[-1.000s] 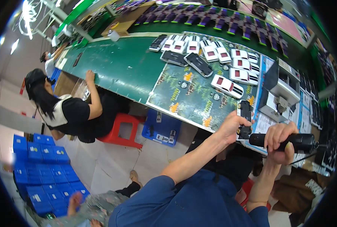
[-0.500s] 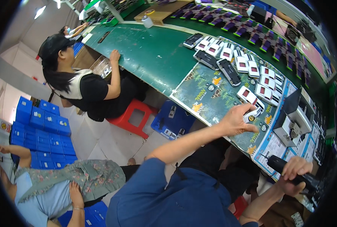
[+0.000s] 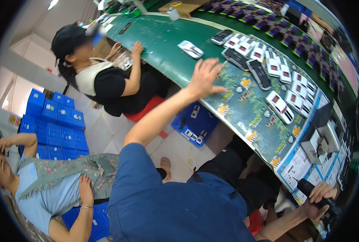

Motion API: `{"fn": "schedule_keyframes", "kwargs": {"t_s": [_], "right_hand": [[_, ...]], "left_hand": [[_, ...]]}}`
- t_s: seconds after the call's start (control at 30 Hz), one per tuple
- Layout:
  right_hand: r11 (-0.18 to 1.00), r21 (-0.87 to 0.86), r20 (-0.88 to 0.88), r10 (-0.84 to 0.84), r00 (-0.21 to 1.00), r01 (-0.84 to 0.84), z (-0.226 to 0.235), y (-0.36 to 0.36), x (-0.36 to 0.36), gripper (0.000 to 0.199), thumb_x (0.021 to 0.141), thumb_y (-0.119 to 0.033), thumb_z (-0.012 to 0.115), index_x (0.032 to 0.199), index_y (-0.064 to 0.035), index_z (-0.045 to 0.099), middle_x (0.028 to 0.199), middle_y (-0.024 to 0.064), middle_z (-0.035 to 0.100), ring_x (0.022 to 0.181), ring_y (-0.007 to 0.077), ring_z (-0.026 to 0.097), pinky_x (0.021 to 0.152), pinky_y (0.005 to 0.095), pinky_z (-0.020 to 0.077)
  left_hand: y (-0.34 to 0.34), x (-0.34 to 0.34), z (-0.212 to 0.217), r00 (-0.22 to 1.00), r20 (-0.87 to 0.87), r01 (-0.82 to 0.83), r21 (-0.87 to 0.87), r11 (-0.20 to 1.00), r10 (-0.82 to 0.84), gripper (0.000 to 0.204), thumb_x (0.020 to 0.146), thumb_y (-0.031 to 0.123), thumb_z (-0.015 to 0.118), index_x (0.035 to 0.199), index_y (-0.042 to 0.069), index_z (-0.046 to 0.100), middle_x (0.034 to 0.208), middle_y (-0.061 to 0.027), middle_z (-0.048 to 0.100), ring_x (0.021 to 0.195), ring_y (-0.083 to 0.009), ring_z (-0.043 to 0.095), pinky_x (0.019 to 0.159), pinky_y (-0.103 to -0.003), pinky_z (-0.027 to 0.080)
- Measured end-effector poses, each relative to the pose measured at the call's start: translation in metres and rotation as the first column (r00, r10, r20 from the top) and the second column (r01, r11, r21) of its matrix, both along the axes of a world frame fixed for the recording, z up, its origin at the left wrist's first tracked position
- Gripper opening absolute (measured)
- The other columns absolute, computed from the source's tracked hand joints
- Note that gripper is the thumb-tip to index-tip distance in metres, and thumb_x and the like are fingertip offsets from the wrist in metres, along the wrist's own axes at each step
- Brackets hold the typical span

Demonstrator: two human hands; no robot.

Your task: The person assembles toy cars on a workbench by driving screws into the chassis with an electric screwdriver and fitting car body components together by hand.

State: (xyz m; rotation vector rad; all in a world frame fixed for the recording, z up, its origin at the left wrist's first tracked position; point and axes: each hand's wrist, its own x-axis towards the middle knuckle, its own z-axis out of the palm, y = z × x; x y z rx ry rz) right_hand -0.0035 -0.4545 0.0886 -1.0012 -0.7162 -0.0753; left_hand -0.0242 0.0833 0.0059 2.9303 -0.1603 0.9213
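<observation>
Left hand open, fingers spread over the bench edge. Right hand gripping a black screwdriver.

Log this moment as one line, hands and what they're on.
left hand: open, above green bench edge | right hand: gripping black power tool | white devices: on patterned mat

Blue crates stacked; red stool; seated co-worker
</observation>
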Motion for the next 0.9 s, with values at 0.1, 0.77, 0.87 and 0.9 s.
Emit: {"fn": "schedule_keyframes", "kwargs": {"t_s": [0.1, 0.77, 0.87, 0.9], "right_hand": [[0.985, 0.098, -0.026, -0.137, 0.990, 0.138, -0.002, -0.020, -0.013, 0.040, 0.085, -0.036, 0.071, 0.089, -0.0081, 0.042, 0.063, 0.0006, 0.045, 0.048, 0.0080, 0.042, 0.044, 0.0199, 0.0348], [0.983, 0.179, 0.123, 0.029, 0.992, -0.051, 0.017, -0.122, -0.009, 0.038, 0.080, -0.026, 0.079, 0.090, 0.0024, 0.057, 0.061, 0.0081, 0.060, 0.049, 0.0174, 0.059, 0.046, 0.0301, 0.0539], [0.994, 0.108, 0.082, -0.040, 0.996, 0.031, 0.014, -0.140, -0.018, 0.029, 0.080, -0.018, 0.072, 0.092, -0.0016, 0.051, 0.057, 0.0041, 0.056, 0.045, 0.0147, 0.055, 0.042, 0.0255, 0.0489], [0.986, 0.072, 0.037, -0.156, 0.987, 0.153, 0.008, -0.161, -0.029, 0.032, 0.081, -0.022, 0.072, 0.092, -0.0023, 0.050, 0.059, 0.0036, 0.055, 0.046, 0.0134, 0.053, 0.043, 0.0236, 0.0469]], "left_hand": [[-0.111, 0.006, 0.001, 0.946, 0.079, 0.323, -0.201, 0.925, -0.314, 0.059, 0.075, 0.044, 0.076, 0.113, 0.002, 0.059, 0.124, -0.0173, 0.056, 0.116, -0.0352, 0.052, 0.099, -0.049, 0.040], [-0.671, 0.255, 0.003, 0.659, -0.461, -0.112, -0.841, 0.529, -0.594, 0.060, 0.076, 0.035, 0.075, 0.115, -0.008, 0.057, 0.122, -0.0245, 0.061, 0.115, -0.0371, 0.059, 0.098, -0.042, 0.047], [-0.699, 0.264, -0.006, 0.734, -0.476, -0.056, -0.753, 0.655, -0.485, 0.068, 0.070, 0.030, 0.078, 0.124, -0.003, 0.055, 0.130, -0.0196, 0.057, 0.130, -0.0324, 0.047, 0.108, -0.047, 0.035], [-0.735, 0.235, -0.004, 0.728, -0.477, 0.010, -0.712, 0.702, -0.494, 0.063, 0.071, 0.027, 0.077, 0.124, 0.001, 0.056, 0.129, -0.0177, 0.058, 0.130, -0.0314, 0.047, 0.112, -0.047, 0.030]]}}
